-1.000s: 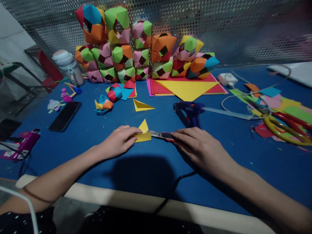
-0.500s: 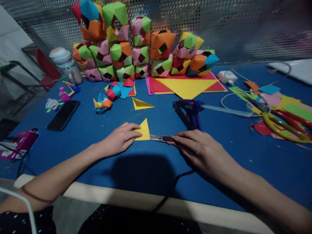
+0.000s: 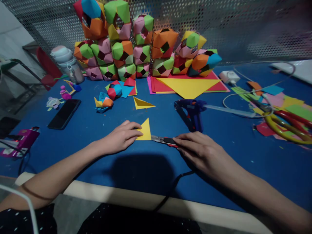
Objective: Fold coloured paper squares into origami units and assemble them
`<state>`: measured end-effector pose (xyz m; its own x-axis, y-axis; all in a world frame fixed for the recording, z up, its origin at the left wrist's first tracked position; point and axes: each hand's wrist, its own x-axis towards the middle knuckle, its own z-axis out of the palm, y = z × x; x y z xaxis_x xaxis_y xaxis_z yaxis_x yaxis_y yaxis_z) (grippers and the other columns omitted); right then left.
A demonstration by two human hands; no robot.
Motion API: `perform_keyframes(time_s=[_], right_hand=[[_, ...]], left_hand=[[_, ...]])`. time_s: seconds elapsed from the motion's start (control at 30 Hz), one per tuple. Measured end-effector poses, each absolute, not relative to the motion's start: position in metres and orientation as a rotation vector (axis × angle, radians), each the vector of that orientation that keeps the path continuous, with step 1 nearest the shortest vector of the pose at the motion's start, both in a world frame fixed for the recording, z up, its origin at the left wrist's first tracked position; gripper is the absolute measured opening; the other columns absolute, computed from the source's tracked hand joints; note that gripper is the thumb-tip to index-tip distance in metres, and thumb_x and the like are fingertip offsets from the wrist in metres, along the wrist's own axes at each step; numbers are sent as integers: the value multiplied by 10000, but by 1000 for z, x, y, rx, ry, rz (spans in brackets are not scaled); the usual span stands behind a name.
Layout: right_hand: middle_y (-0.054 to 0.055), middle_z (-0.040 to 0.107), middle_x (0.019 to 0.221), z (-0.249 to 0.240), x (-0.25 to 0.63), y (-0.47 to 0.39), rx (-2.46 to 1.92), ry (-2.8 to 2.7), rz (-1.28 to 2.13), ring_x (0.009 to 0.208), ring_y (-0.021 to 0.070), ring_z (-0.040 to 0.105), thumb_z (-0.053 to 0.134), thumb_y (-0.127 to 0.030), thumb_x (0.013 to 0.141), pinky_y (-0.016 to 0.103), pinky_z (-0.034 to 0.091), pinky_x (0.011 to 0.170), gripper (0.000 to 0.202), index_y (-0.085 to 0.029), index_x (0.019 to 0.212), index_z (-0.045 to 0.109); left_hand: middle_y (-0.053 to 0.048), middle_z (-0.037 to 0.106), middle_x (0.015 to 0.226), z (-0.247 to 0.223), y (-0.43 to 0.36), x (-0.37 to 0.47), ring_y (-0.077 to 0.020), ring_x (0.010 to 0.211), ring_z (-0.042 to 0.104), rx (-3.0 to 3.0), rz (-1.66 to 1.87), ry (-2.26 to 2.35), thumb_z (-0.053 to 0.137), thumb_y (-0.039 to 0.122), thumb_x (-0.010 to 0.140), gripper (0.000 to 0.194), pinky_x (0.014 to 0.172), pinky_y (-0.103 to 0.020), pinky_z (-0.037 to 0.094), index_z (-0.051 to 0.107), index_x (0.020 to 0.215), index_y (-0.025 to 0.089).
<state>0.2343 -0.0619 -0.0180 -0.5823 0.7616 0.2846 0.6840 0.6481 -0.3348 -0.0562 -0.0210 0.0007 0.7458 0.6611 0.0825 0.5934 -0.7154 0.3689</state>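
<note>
My left hand [image 3: 123, 136] presses a small folded piece of yellow paper [image 3: 147, 130] onto the blue table, fingers on top and thumb at its lower edge. The paper's left part is hidden under the fingers. From the right, my right hand [image 3: 198, 148] grips a utility knife [image 3: 168, 141] with a black and red handle. Its blade points left, and the tip meets the paper's right edge near the lower corner. Just beyond the paper lies another folded yellow piece [image 3: 143, 104]. A blue glue gun [image 3: 193, 112] with a clear glue stick rests past my right hand.
Stacked paper balls [image 3: 122, 53] stand along the perforated metal panel [image 3: 234, 29]. Paper sheets [image 3: 214, 85] lie before them. Scissors [image 3: 287, 130] and paper scraps [image 3: 297, 110] are at right; a phone [image 3: 64, 113] and bottle [image 3: 69, 65] at left. A black cord [image 3: 179, 178] crosses the table's front edge.
The whole view has shifted slightly, so most things sit a little further right. Both hands keep their hold, and the blade stays at the paper's right edge.
</note>
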Motion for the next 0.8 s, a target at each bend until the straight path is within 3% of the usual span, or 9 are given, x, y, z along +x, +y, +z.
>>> perform_keyframes(time_s=[0.8], right_hand=[[133, 622, 962, -18, 226, -86, -1200, -2407, 247, 829, 229, 577, 427, -253, 918, 352, 480, 635, 302, -159, 1114, 636]], left_hand=[[-108, 540, 1197, -1, -19, -57, -201, 1010, 472, 2614, 282, 959, 388, 199, 918, 290, 876, -362, 418, 615, 1098, 178]])
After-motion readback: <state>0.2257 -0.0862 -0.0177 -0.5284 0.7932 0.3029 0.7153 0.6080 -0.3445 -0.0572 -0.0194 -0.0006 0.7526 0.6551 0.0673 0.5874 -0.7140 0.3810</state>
